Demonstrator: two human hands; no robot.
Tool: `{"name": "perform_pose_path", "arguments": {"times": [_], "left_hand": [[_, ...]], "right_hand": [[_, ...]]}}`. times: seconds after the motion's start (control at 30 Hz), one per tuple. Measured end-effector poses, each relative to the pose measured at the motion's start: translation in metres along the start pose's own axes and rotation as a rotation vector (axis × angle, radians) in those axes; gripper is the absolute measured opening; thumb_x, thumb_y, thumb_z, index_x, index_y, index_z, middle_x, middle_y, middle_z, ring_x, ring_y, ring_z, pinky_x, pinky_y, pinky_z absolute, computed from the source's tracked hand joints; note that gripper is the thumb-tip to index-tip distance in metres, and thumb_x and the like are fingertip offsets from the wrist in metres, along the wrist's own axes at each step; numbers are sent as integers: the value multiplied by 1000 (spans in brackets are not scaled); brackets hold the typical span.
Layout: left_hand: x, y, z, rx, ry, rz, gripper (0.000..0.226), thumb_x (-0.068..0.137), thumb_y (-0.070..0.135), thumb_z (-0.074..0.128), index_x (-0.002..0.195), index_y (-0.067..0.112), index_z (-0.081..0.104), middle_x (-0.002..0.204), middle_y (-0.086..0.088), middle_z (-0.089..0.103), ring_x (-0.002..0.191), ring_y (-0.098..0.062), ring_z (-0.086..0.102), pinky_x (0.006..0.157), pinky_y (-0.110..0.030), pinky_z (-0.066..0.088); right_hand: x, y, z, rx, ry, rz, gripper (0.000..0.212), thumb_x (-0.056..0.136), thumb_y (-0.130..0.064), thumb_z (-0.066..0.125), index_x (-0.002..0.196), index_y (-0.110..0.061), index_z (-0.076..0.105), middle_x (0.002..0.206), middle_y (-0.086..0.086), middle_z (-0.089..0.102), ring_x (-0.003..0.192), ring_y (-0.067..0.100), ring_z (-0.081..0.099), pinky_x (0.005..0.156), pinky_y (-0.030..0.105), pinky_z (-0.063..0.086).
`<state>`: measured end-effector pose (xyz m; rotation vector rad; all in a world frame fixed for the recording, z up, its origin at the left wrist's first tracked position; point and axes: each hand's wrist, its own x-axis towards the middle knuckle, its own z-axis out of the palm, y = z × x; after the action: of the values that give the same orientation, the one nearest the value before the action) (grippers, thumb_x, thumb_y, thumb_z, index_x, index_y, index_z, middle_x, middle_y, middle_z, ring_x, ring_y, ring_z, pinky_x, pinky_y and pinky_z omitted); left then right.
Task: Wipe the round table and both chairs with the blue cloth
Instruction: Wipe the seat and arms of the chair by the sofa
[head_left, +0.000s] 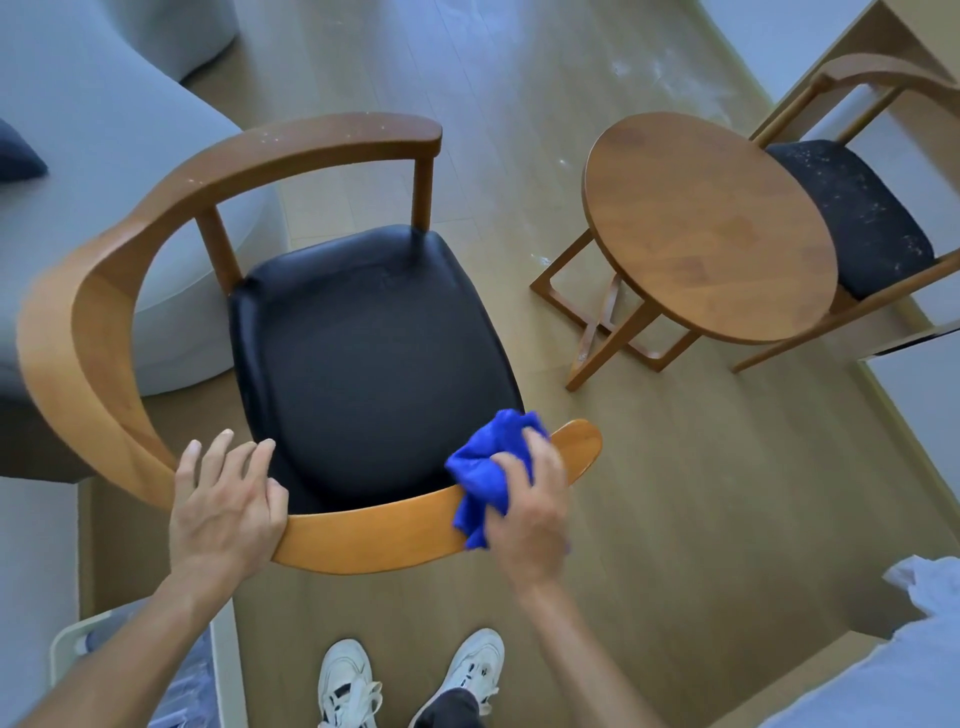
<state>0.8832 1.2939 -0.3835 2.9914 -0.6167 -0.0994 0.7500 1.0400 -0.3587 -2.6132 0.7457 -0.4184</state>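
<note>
A wooden chair (93, 322) with a curved armrest rail and a black seat stands right in front of me. My right hand (530, 512) presses the bunched blue cloth (488, 467) onto the near right part of the rail, fingers curled over the cloth. My left hand (223, 509) rests on the near left part of the same rail, fingers spread over its top, thumb on the inner edge. The round wooden table (711, 228) stands to the right. Behind it sits the second chair (862, 218), its black seat speckled with white dust.
A grey sofa (93, 156) fills the left side, close to the chair's back. White dust marks lie on the wooden floor beyond the table. A white bin (67, 649) is at lower left, white fabric at lower right. My white shoes are below.
</note>
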Motion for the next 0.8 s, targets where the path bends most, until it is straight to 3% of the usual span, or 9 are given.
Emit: {"name": "perform_pose_path", "arguments": {"times": [0.17, 0.27, 0.33, 0.43, 0.47, 0.57, 0.63, 0.7, 0.8], "left_hand": [[1, -2, 5, 29, 23, 17, 52, 88, 23, 26, 111, -4, 64, 110, -23, 65, 121, -43, 50, 109, -55, 26], [1, 5, -8, 14, -5, 8, 47, 89, 22, 28, 95, -4, 67, 104, -23, 66, 118, -43, 54, 105, -57, 33], [-4, 12, -19, -53, -10, -36, 47, 88, 24, 28, 92, 0, 68, 107, -20, 65, 117, -40, 55, 103, -53, 37], [-19, 29, -29, -216, 17, -145, 40, 89, 29, 35, 85, 10, 70, 104, -5, 64, 108, -28, 53, 89, -40, 39], [-23, 36, -31, -289, -13, -171, 38, 92, 31, 37, 83, 14, 70, 101, 1, 62, 105, -24, 49, 87, -35, 36], [-25, 53, -31, -480, -202, -250, 33, 98, 42, 40, 86, 23, 64, 92, 12, 57, 104, -18, 43, 85, -28, 27], [-19, 60, -34, -523, -320, -353, 29, 93, 52, 42, 88, 28, 56, 86, 14, 50, 102, -15, 39, 85, -29, 27], [-11, 63, -36, -501, -408, -389, 30, 88, 59, 43, 91, 29, 49, 84, 14, 46, 98, -14, 37, 86, -30, 27], [2, 67, -44, -591, -481, -402, 26, 84, 45, 55, 90, 25, 41, 81, 10, 56, 89, -13, 53, 80, -30, 37]], "right_hand": [[-59, -102, 31, 82, -205, -60, 33, 69, -9, 75, 100, -15, 69, 136, 13, 54, 129, 33, 48, 105, 41, 44], [-59, -114, 28, 77, -226, -37, 44, 67, -14, 79, 109, -14, 68, 139, 16, 50, 130, 36, 46, 104, 45, 44], [-60, -106, 20, 117, -302, -82, 60, 70, -19, 74, 128, -15, 58, 149, 15, 36, 139, 35, 32, 111, 45, 35], [-53, -98, 3, 314, -529, -51, 82, 76, -40, 63, 149, -28, 28, 159, -4, 8, 148, 16, 0, 119, 33, 11], [-49, -97, -1, 403, -564, -3, 83, 77, -46, 61, 149, -29, 24, 159, -9, 10, 147, 10, 0, 119, 30, 11], [-31, -98, -8, 538, -476, 179, 71, 85, -44, 62, 146, -25, 31, 145, -15, 33, 139, 7, 27, 114, 30, 28], [-16, -102, -6, 299, -420, 237, 71, 86, -50, 60, 145, -22, 30, 140, -10, 40, 132, 12, 34, 109, 31, 32], [-3, -105, -2, 89, -466, 300, 78, 85, -60, 54, 146, -18, 28, 138, -2, 43, 127, 18, 37, 105, 32, 32], [10, -110, 4, 14, -541, 299, 63, 89, -49, 54, 139, -14, 39, 129, 3, 51, 119, 21, 45, 100, 32, 37]]}}
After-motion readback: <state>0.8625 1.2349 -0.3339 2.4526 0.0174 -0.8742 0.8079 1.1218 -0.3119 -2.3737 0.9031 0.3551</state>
